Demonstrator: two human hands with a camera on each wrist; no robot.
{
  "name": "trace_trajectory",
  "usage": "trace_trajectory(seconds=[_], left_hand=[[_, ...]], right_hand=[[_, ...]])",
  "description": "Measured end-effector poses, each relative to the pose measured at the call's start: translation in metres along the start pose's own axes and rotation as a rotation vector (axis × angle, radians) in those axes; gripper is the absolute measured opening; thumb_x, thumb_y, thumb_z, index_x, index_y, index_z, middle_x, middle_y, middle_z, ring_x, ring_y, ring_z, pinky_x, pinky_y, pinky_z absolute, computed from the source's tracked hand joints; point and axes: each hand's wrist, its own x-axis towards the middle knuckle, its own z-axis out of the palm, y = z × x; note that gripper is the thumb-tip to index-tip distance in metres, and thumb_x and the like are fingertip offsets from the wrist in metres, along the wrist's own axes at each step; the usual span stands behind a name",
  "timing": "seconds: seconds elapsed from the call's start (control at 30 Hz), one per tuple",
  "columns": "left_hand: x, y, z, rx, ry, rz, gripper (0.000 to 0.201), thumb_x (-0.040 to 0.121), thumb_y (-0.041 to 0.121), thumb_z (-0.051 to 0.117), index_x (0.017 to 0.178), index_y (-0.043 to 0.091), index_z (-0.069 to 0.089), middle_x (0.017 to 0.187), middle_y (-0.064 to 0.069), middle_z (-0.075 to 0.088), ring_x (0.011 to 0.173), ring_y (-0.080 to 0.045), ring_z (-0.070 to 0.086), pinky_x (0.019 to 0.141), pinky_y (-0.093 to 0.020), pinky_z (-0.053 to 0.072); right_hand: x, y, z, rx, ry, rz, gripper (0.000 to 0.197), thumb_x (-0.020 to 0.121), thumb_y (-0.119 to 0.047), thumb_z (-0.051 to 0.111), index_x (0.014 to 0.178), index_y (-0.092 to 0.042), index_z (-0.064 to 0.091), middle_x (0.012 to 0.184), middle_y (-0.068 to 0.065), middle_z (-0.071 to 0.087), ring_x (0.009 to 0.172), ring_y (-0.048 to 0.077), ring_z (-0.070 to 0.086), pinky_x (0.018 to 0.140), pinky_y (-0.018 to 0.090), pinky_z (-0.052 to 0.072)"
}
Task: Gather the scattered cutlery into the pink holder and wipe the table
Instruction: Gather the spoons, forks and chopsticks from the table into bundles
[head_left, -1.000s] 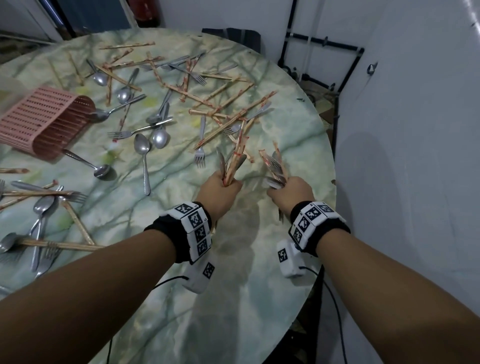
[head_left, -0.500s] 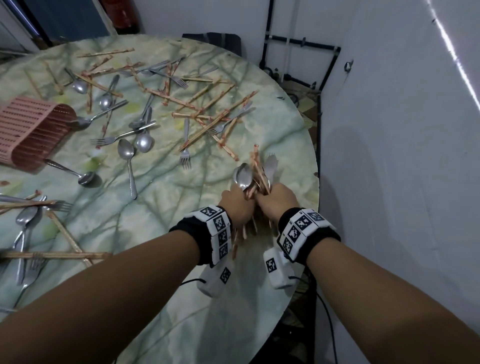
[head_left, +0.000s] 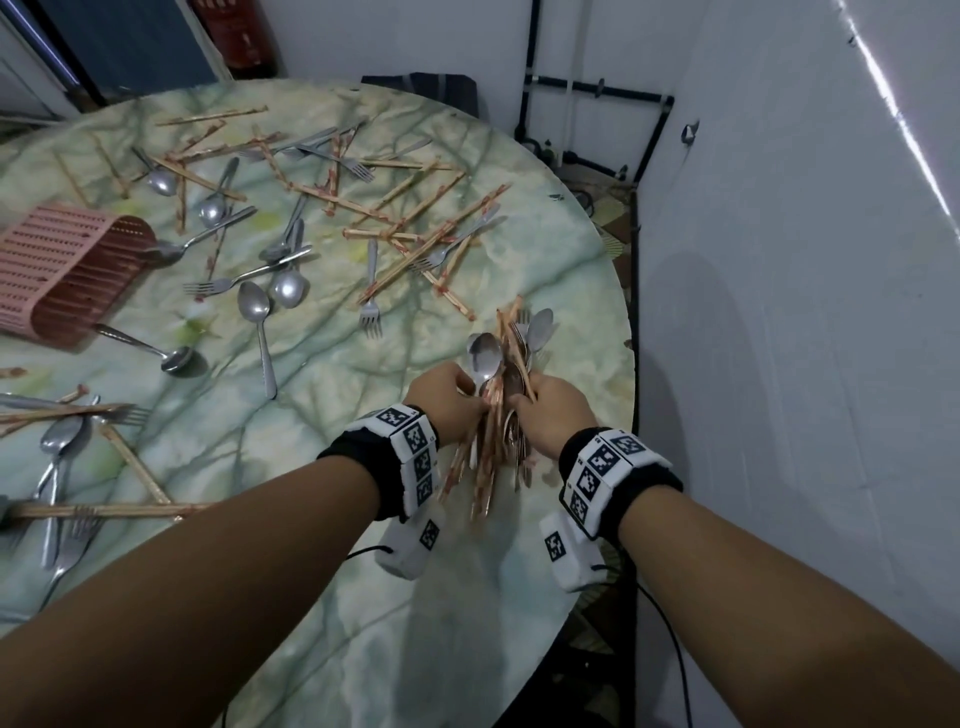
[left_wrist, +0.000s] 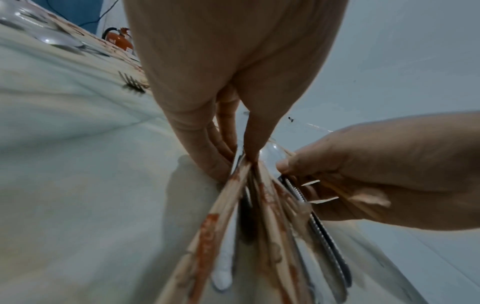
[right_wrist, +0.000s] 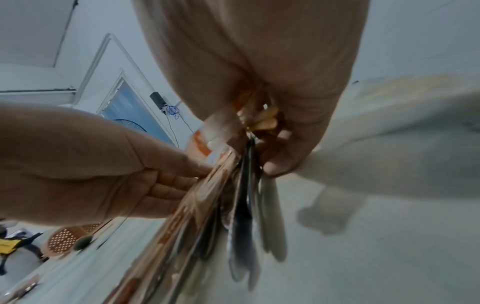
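Note:
Both hands hold one bundle of cutlery (head_left: 501, 384) above the table's right edge: steel spoons, forks and wrapped chopsticks, ends fanned toward me. My left hand (head_left: 457, 397) pinches the bundle (left_wrist: 259, 205) from the left, fingers straight along it. My right hand (head_left: 545, 402) grips the bundle (right_wrist: 244, 195) from the right, thumb curled over it. The pink holder (head_left: 67, 270) lies on its side at the far left, a spoon (head_left: 202, 239) reaching into its mouth. Loose spoons, forks and chopsticks (head_left: 395, 223) are scattered over the table.
The round green-marbled table (head_left: 322, 597) ends just right of my hands, with a white wall (head_left: 805, 312) beyond. More cutlery (head_left: 67, 447) lies at the near left. A dark chair back (head_left: 421, 85) stands behind the table. No cloth shows.
My two hands, each holding its own bunch a second ago, have come together and merged them into one bundle. The view shifted right a little.

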Motion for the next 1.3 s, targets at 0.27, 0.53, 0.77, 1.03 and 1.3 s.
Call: trace_trajectory(seconds=[0.27,0.53,0.77,1.03,1.3], left_hand=[[-0.004,-0.007,-0.004,0.017,-0.009,0.03,0.04,0.091,0.044,0.072,0.082,0.005,0.072,0.081,-0.013,0.073,0.074,-0.026,0.066,0.075,-0.039,0.055],[-0.014,-0.011,-0.018,0.101,0.015,0.011,0.05,0.094,0.052,0.062,0.12,0.009,0.056,0.113,-0.009,0.062,0.103,-0.026,0.059,0.077,-0.03,0.039],[-0.027,-0.035,-0.035,-0.042,0.07,0.045,0.045,0.094,0.045,0.065,0.126,0.014,0.056,0.11,-0.005,0.066,0.097,-0.022,0.063,0.078,-0.032,0.05],[-0.082,-0.088,-0.086,-0.049,0.212,0.081,0.032,0.095,0.029,0.063,0.125,0.021,0.054,0.099,0.004,0.064,0.087,-0.016,0.063,0.073,-0.031,0.051],[-0.19,-0.216,-0.137,-0.114,0.459,-0.2,0.036,0.095,0.032,0.064,0.127,0.02,0.051,0.105,-0.002,0.064,0.084,-0.021,0.064,0.07,-0.035,0.053]], right_hand=[[-0.01,-0.001,0.003,-0.055,0.033,0.079,0.053,0.098,-0.052,0.048,0.132,-0.011,0.051,0.132,0.015,0.035,0.122,0.036,0.042,0.105,0.042,0.042],[-0.022,0.002,0.005,-0.091,0.225,-0.02,0.061,0.09,-0.044,0.061,0.138,-0.016,0.036,0.129,0.011,0.027,0.119,0.036,0.035,0.104,0.047,0.042],[-0.04,-0.016,0.01,-0.133,0.369,-0.242,0.047,0.092,-0.04,0.06,0.133,-0.02,0.049,0.126,0.012,0.037,0.112,0.03,0.036,0.099,0.041,0.04],[-0.064,-0.075,0.052,0.171,-0.15,-0.52,0.038,0.097,-0.038,0.062,0.13,-0.02,0.052,0.125,0.001,0.05,0.107,0.011,0.053,0.095,0.032,0.049],[-0.104,-0.129,0.121,0.002,-0.461,-0.572,0.054,0.097,-0.043,0.062,0.142,-0.019,0.045,0.138,0.007,0.048,0.116,0.014,0.053,0.104,0.036,0.046]])
